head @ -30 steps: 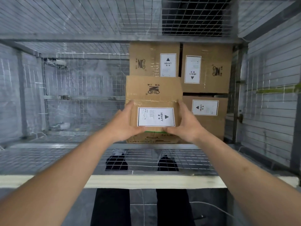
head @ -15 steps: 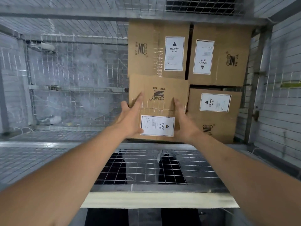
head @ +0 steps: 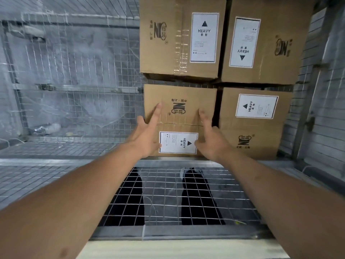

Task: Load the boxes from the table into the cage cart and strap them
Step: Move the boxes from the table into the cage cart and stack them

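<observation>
A brown cardboard box with a white HEAVY label sits on the wire floor of the cage cart, in the lower left of a stack. My left hand lies flat on its front, fingers straight, at the left side. My right hand presses the same front at the right side with straight fingers. Next to it on the right stands a second labelled box. Two more boxes, one above the left and one above the right, sit on top.
Wire mesh walls enclose the cart on the left, back and right. The cart's left half holds no boxes. A folded-down mesh panel and a pale edge lie below my arms, with dark legs seen through the mesh.
My hands went from gripping the box at its sides to pressing flat on its front. The box slid deeper into the cart under the upper left box. The view moved closer.
</observation>
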`<state>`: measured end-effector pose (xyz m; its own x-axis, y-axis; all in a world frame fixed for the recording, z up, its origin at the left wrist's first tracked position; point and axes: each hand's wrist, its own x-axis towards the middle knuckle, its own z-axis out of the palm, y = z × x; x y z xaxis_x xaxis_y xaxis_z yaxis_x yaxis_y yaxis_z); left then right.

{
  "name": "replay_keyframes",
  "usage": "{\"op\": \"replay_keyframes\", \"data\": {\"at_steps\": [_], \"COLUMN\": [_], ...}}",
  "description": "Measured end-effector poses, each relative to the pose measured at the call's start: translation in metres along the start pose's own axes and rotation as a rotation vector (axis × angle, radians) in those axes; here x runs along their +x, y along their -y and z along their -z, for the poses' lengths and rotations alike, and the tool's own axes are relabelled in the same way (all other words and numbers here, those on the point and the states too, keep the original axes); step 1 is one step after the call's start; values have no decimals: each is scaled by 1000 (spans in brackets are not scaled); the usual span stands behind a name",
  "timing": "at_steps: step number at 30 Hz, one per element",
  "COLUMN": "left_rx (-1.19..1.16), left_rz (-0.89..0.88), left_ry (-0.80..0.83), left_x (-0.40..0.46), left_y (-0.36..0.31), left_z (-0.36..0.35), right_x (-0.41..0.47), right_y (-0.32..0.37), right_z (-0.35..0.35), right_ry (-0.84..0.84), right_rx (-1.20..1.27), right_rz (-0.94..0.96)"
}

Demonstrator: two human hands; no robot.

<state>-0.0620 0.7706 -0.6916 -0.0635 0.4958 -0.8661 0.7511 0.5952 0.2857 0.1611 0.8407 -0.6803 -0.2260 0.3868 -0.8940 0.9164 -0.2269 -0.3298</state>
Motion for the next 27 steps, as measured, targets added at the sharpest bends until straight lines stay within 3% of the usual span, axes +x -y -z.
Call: {"op": "replay_keyframes", "data": {"at_steps": [4, 7, 9, 20, 27], "left_rx": [139, 422, 520, 567, 599], "left_rz": [-29, -196, -288, -368, -429], "left_ry": [-97, -326, -342, -174, -147], "left_x": [1, 6, 10, 9, -44], "left_y": [-1, -10, -15, -28, -53], "left_z": [0, 3, 7, 37, 100], "right_x": [-2, 2, 8, 8, -55], "right_y": [10, 19, 22, 42, 82], "right_z": [2, 4, 4, 15, 44], "right_ry": [-185, -305, -317, -230, -270], "right_rx": [-310, -581, -679, -514, -488], "right_rz": [10, 160, 234, 178, 166]}}
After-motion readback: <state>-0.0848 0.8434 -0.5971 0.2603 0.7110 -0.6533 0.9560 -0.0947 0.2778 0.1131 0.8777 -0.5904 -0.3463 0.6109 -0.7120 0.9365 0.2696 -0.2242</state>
